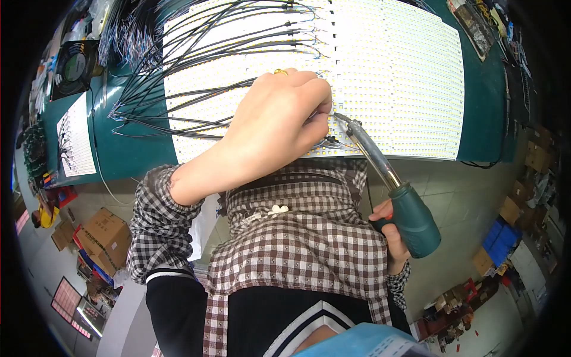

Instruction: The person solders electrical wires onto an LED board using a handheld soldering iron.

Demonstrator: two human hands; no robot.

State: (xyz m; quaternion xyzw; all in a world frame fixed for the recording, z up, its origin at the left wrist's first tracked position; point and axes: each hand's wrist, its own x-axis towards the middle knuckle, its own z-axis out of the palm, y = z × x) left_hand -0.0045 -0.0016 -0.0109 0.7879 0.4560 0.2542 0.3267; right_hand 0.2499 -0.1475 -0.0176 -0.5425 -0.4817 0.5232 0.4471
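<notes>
A large white LED panel (398, 89), covered in rows of small yellowish chips, lies on the green bench top. My left hand (279, 113) rests over its near middle, thumb and fingers pinched on a thin wire that they mostly hide. In my right hand (394, 235), below the panel's front edge, is a soldering iron (380, 163) with a green handle. Its bent tip meets the panel just right of my left fingertips. Black cables (202, 92) run from the left across the panel, their thin coloured ends along its middle line.
A black fan (76, 68) and a bundle of loose wires (128, 38) are at the bench's left. A smaller white board (77, 137) lies near the left edge. At the far right is a worn, flat block (470, 27). Cardboard boxes (104, 238) stand on the floor.
</notes>
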